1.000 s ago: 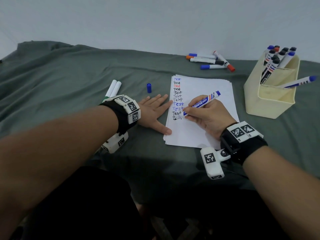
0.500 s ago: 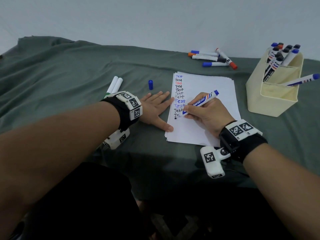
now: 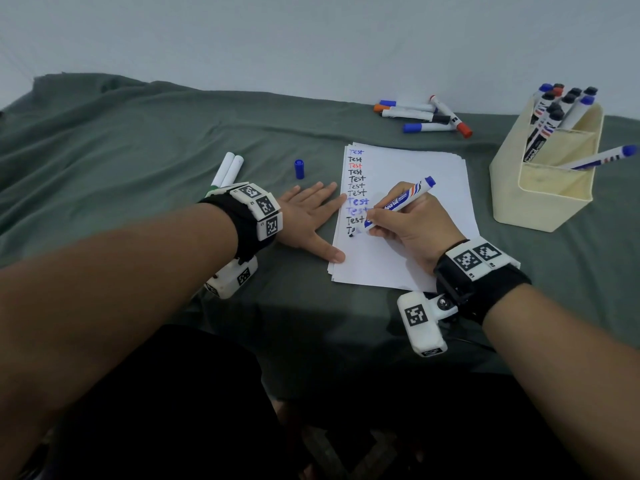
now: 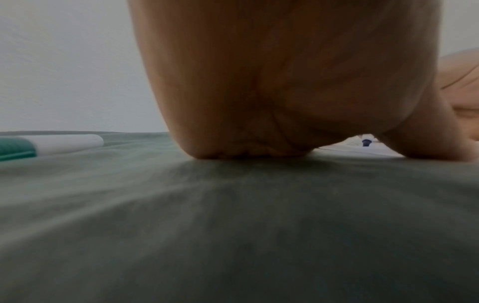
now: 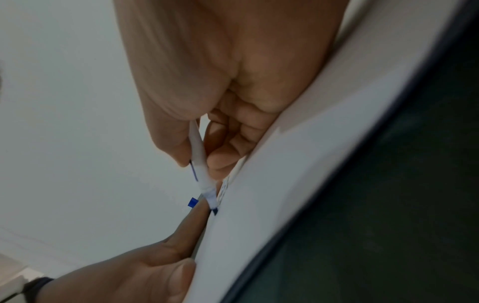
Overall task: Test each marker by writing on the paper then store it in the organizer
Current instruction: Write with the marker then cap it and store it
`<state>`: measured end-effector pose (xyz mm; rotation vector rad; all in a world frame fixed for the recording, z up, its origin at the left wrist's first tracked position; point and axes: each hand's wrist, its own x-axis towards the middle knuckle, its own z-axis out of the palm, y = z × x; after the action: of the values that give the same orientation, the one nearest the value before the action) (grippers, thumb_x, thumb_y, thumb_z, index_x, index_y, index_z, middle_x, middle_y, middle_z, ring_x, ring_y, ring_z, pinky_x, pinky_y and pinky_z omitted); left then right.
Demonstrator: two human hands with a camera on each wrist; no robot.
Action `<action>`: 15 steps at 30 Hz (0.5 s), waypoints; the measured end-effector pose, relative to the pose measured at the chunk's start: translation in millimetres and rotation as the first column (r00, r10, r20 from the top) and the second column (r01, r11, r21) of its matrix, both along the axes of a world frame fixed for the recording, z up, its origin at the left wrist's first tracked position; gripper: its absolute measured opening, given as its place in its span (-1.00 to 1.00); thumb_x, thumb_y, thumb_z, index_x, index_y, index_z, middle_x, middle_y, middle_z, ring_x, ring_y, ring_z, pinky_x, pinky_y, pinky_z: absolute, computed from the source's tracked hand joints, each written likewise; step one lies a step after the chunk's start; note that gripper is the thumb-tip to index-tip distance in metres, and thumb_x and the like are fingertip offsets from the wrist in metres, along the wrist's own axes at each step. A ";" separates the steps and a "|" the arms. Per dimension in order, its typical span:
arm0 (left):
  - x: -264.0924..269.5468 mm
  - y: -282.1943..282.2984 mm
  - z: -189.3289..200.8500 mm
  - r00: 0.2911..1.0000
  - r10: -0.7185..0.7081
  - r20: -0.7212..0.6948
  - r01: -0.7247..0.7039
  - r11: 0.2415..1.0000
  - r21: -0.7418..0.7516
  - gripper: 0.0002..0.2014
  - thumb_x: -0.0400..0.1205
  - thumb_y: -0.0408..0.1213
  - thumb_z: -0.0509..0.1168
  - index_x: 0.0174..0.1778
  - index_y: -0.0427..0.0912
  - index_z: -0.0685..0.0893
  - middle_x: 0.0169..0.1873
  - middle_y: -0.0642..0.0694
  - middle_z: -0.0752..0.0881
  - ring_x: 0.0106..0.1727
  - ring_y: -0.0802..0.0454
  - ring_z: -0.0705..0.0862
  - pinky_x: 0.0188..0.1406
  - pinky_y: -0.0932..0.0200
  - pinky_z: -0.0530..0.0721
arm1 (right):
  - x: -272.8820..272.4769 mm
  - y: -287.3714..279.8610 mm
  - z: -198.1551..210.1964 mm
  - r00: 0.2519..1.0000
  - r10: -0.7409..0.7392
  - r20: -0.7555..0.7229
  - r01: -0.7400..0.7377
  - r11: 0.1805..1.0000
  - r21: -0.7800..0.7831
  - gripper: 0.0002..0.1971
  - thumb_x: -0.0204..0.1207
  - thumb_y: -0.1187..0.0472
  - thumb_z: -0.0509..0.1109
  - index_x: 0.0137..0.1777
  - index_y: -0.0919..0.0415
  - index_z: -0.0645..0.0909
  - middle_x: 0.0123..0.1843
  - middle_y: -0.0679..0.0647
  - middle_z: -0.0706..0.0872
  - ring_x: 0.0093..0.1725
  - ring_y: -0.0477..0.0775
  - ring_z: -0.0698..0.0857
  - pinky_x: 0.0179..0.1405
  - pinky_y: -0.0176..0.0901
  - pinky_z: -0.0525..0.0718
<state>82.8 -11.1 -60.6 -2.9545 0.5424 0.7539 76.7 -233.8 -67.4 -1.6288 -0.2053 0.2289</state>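
Note:
My right hand (image 3: pixel 408 223) grips a blue whiteboard marker (image 3: pixel 403 199), its tip down on the white paper stack (image 3: pixel 415 258) at the bottom of a column of "Test" words (image 3: pixel 356 192). In the right wrist view the marker (image 5: pixel 199 164) is pinched between thumb and fingers, tip touching the paper (image 5: pixel 298 184). My left hand (image 3: pixel 308 216) lies flat on the green cloth, fingers straight, thumb and fingertips on the paper's left edge. The marker's blue cap (image 3: pixel 299 168) lies loose just beyond that hand. The cream organizer (image 3: pixel 540 199) stands at the right with several markers in it.
Several loose markers (image 3: pixel 424 116) lie on the green cloth (image 3: pixel 121 140) beyond the paper. Two white markers (image 3: pixel 228 169) lie by my left wrist; one with a green band (image 4: pixel 51 144) shows in the left wrist view. A white wall runs behind the table.
The marker tip has moved down and started a new word below the last "Test". My left hand has stayed flat at the paper's edge.

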 end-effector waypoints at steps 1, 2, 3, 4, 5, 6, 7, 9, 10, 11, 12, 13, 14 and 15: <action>0.5 0.1 -0.4 1.000 -0.001 0.002 0.001 1.000 0.001 0.26 0.25 0.68 0.04 0.68 0.09 -0.40 0.68 0.01 -0.42 0.69 0.02 -0.41 0.65 -0.12 -0.36 | 0.1 -0.1 0.0 1.000 -0.002 -0.003 0.002 1.000 0.005 -0.86 0.53 0.40 0.56 -0.17 0.29 0.65 -0.10 0.35 0.85 -0.20 0.18 0.86 -0.24 -0.22 0.80; 0.5 0.3 -0.6 1.000 -0.003 0.004 0.003 1.000 0.003 0.26 0.25 0.68 0.05 0.68 0.09 -0.40 0.68 0.01 -0.42 0.69 0.02 -0.40 0.65 -0.12 -0.36 | 0.2 0.1 -0.4 1.000 0.001 -0.015 0.000 1.000 0.026 -0.88 0.54 0.41 0.55 -0.14 0.32 0.64 -0.08 0.35 0.85 -0.15 0.21 0.87 -0.23 -0.21 0.80; 0.4 0.2 -0.5 1.000 -0.003 0.007 0.003 1.000 0.005 0.26 0.25 0.68 0.05 0.68 0.09 -0.40 0.68 0.00 -0.42 0.69 0.01 -0.40 0.65 -0.12 -0.35 | 0.0 0.4 -0.8 1.000 0.005 -0.030 -0.004 0.999 0.054 -0.88 0.55 0.42 0.54 -0.10 0.37 0.63 -0.05 0.36 0.85 -0.10 0.24 0.87 -0.20 -0.19 0.81; 0.3 0.2 -0.7 1.000 -0.004 0.010 0.004 1.000 0.007 0.26 0.25 0.68 0.05 0.68 0.09 -0.40 0.68 0.00 -0.42 0.69 0.01 -0.40 0.65 -0.12 -0.35 | -0.3 0.8 -1.0 0.999 0.011 -0.041 -0.008 0.997 0.074 -0.89 0.55 0.42 0.54 -0.08 0.39 0.63 -0.03 0.37 0.85 -0.06 0.27 0.88 -0.17 -0.17 0.82; 0.3 0.2 -1.0 1.000 -0.003 0.012 0.003 1.000 0.007 0.25 0.26 0.67 0.05 0.68 0.09 -0.40 0.68 0.00 -0.41 0.69 0.01 -0.40 0.65 -0.13 -0.35 | -0.6 1.1 -1.1 0.999 0.016 -0.045 -0.013 0.997 0.077 -0.89 0.55 0.42 0.54 -0.08 0.40 0.63 -0.02 0.37 0.85 -0.04 0.29 0.87 -0.15 -0.16 0.83; 0.4 0.3 -1.4 1.000 -0.003 0.014 0.003 1.000 0.006 0.25 0.27 0.67 0.06 0.68 0.09 -0.40 0.68 0.00 -0.41 0.69 0.02 -0.40 0.65 -0.13 -0.35 | -0.8 1.3 -0.8 0.999 0.020 -0.041 -0.017 0.998 0.066 -0.88 0.55 0.41 0.55 -0.10 0.37 0.64 -0.03 0.37 0.85 -0.04 0.30 0.87 -0.14 -0.16 0.84; 0.6 0.4 -1.6 1.000 -0.002 0.014 0.002 1.000 0.005 0.25 0.27 0.67 0.06 0.68 0.09 -0.40 0.68 0.00 -0.42 0.69 0.02 -0.40 0.65 -0.13 -0.34 | -0.9 1.4 -0.2 0.999 0.024 -0.033 -0.022 0.998 0.052 -0.88 0.54 0.41 0.55 -0.13 0.34 0.64 -0.04 0.39 0.85 -0.07 0.28 0.87 -0.16 -0.17 0.83; 0.8 0.6 -1.3 1.000 -0.003 0.008 0.003 1.000 0.005 0.27 0.23 0.69 0.03 0.68 0.09 -0.40 0.68 0.01 -0.42 0.69 0.02 -0.40 0.65 -0.13 -0.34 | -0.3 1.6 0.8 0.999 0.034 -0.018 -0.034 0.999 0.017 -0.86 0.53 0.42 0.56 -0.17 0.32 0.65 -0.07 0.44 0.83 -0.19 0.21 0.86 -0.25 -0.22 0.80; 1.1 0.5 -1.2 1.000 -0.003 0.005 0.003 1.000 0.006 0.28 0.20 0.70 0.00 0.68 0.09 -0.41 0.68 0.01 -0.42 0.69 0.01 -0.40 0.65 -0.13 -0.34 | 0.1 1.8 1.0 0.999 0.040 -0.014 -0.040 0.999 0.002 -0.86 0.53 0.42 0.56 -0.18 0.32 0.65 -0.09 0.44 0.82 -0.21 0.20 0.86 -0.27 -0.24 0.79; 1.5 0.3 -1.4 1.000 -0.004 0.003 0.004 1.000 0.006 0.29 0.17 0.71 -0.01 0.68 0.09 -0.41 0.68 0.01 -0.42 0.69 0.01 -0.40 0.65 -0.13 -0.34 | 0.4 1.8 1.1 0.999 0.045 -0.014 -0.045 0.999 -0.007 -0.86 0.53 0.42 0.57 -0.18 0.32 0.65 -0.09 0.44 0.82 -0.20 0.21 0.86 -0.26 -0.23 0.80; 1.7 0.2 -1.6 1.000 -0.005 0.003 0.005 1.000 0.008 0.30 0.16 0.72 -0.02 0.68 0.09 -0.41 0.68 0.01 -0.42 0.69 0.01 -0.40 0.65 -0.13 -0.34 | 0.6 1.8 0.9 0.999 0.045 -0.016 -0.045 0.999 -0.005 -0.86 0.53 0.42 0.57 -0.18 0.32 0.65 -0.08 0.43 0.83 -0.17 0.24 0.87 -0.24 -0.21 0.81; 1.9 0.2 -1.8 1.000 -0.007 0.003 0.007 1.000 0.009 0.30 0.16 0.72 -0.02 0.68 0.09 -0.41 0.68 0.01 -0.42 0.69 0.01 -0.39 0.66 -0.14 -0.34 | 0.9 1.7 0.5 0.999 0.040 -0.023 -0.040 0.999 0.007 -0.86 0.53 0.41 0.57 -0.18 0.31 0.65 -0.07 0.41 0.83 -0.13 0.26 0.87 -0.22 -0.19 0.81; 2.1 0.5 -1.9 1.000 -0.007 0.004 0.007 1.000 0.009 0.30 0.17 0.71 -0.02 0.68 0.09 -0.41 0.68 0.00 -0.42 0.69 0.01 -0.39 0.66 -0.14 -0.33 | 1.2 1.6 -0.1 0.999 0.033 -0.029 -0.033 0.999 0.019 -0.86 0.53 0.40 0.57 -0.17 0.30 0.65 -0.06 0.39 0.84 -0.09 0.29 0.88 -0.19 -0.17 0.82; 2.1 0.8 -2.0 1.000 -0.006 0.005 0.006 1.000 0.006 0.29 0.17 0.71 -0.01 0.68 0.09 -0.41 0.68 0.00 -0.42 0.69 0.01 -0.39 0.66 -0.14 -0.33 | 1.5 1.5 -0.5 0.999 0.029 -0.034 -0.028 0.999 0.027 -0.86 0.53 0.39 0.57 -0.17 0.29 0.65 -0.05 0.37 0.85 -0.06 0.30 0.88 -0.17 -0.16 0.83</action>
<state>84.9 -10.4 -62.7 -2.9471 0.5476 0.7457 78.2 -232.3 -67.9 -1.5950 -0.2047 0.2740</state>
